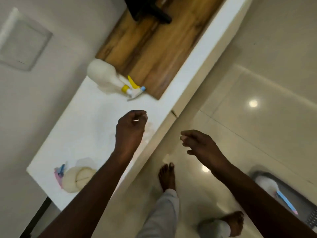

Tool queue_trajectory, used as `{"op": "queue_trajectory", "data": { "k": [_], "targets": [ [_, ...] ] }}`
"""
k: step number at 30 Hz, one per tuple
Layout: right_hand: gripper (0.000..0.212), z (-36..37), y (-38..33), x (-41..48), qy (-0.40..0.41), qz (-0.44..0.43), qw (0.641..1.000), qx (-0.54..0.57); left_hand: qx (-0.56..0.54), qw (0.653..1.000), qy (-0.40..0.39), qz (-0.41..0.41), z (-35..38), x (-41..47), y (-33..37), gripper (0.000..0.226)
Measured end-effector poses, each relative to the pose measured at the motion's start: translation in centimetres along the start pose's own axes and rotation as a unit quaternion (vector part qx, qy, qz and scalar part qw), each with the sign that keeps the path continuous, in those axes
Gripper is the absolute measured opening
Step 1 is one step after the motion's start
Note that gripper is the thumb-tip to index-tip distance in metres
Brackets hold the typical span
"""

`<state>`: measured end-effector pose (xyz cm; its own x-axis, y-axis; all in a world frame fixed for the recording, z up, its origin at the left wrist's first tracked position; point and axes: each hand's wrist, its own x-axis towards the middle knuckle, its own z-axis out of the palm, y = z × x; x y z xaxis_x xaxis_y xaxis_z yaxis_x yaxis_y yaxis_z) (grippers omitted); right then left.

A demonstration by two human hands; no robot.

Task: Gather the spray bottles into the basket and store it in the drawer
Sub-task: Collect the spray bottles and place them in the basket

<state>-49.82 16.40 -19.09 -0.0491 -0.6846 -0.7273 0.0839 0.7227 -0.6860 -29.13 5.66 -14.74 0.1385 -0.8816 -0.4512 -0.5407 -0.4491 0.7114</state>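
Note:
A white spray bottle with a yellow collar and trigger (106, 78) lies on its side on the white counter (82, 124), beside the wooden inlay. A second white spray bottle with a pink and blue head (75, 177) lies near the counter's near end, partly behind my left forearm. A grey basket (305, 212) sits on the floor at the lower right with a white spray bottle (267, 184) lying in it. My left hand (130, 129) hovers over the counter, fingers loosely curled, holding nothing. My right hand (200, 145) hangs over the floor, fingers apart and empty.
A wooden panel (154, 48) is set into the counter, with a dark object (149, 11) at its far end. A white wall with a square plate (22, 43) borders the counter on the left. Glossy floor tiles (257, 83) lie to the right; my bare feet (167, 176) stand below.

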Motion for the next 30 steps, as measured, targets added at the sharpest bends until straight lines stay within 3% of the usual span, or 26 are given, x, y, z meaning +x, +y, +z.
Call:
{"op": "queue_trajectory", "data": {
  "k": [3,8,11,14,18,22,30],
  "targets": [
    [0.027,4.1,-5.1,3.5,-0.016,-0.012,0.999,0.032,-0.008,0.997,0.073,0.031,-4.6,4.8,0.4,0.026],
    [0.039,11.4,-11.3,9.1,-0.023,0.034,0.99,0.134,0.065,0.971,0.176,0.144,-11.2,14.1,2.4,0.049],
    [0.017,14.9,-13.1,11.5,0.007,0.059,0.978,0.202,0.095,0.977,0.129,0.143,-13.0,18.4,3.1,0.063],
    [0.018,17.0,-13.5,13.2,0.065,0.069,0.965,0.244,0.117,0.985,0.066,0.11,-13.0,21.2,3.2,0.071],
    [0.022,18.6,-13.6,14.2,0.084,0.064,0.95,0.295,0.069,0.993,0.036,0.088,-12.6,22.3,2.8,0.061],
    [0.034,18.3,-12.9,13.2,0.088,0.026,0.943,0.319,0.017,0.994,0.061,0.083,-12.6,21.3,2.0,0.058],
    [0.021,12.1,-8.6,3.2,0.113,-0.047,0.919,0.374,-0.081,0.996,0.019,0.033,-9.0,11.8,1.3,0.06]
  ]
}}
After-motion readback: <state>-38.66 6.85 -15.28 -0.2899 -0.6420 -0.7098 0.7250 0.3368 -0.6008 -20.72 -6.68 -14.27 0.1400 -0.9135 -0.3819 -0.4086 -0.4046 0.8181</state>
